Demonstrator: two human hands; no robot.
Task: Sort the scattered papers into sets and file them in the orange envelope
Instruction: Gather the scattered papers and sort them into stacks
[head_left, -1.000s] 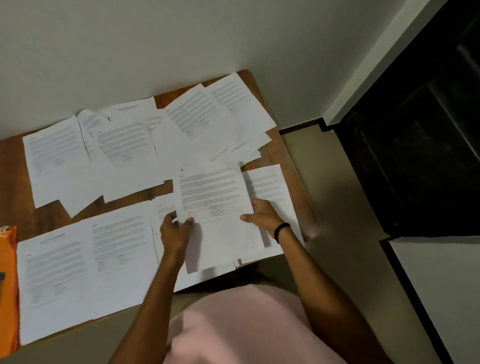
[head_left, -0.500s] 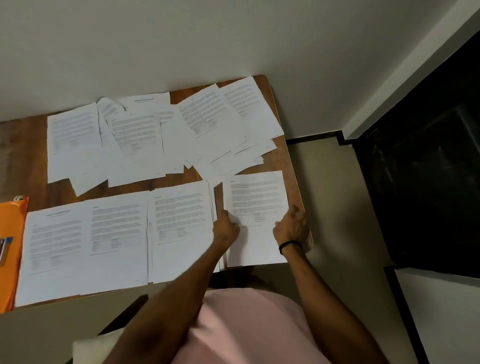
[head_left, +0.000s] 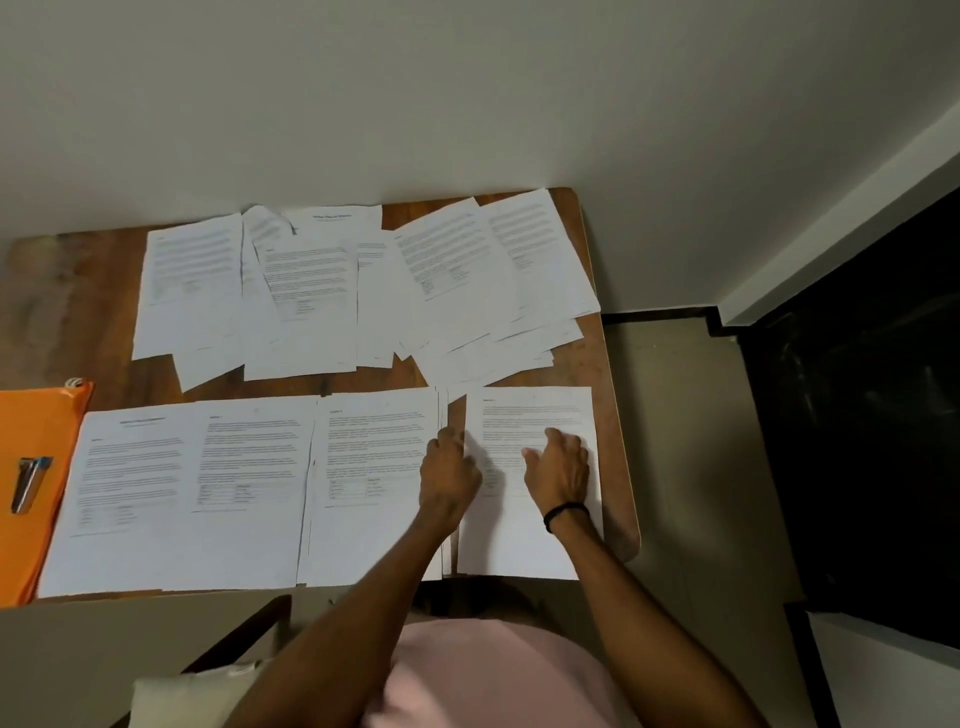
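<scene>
flat white paper sheets (head_left: 249, 467), worn wooden table (head_left: 78, 312)

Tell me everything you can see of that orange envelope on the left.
The orange envelope lies flat at the left end of the table, partly cut off by the picture's edge. It looks smooth, maybe plastic. A small shiny metal object, perhaps a clip or pen, rests on it. The nearest sheet meets its right edge.

White papers (head_left: 249, 499) with grey print cover a brown tabletop (head_left: 93, 312); the envelope (head_left: 31, 441) is orange.
</scene>
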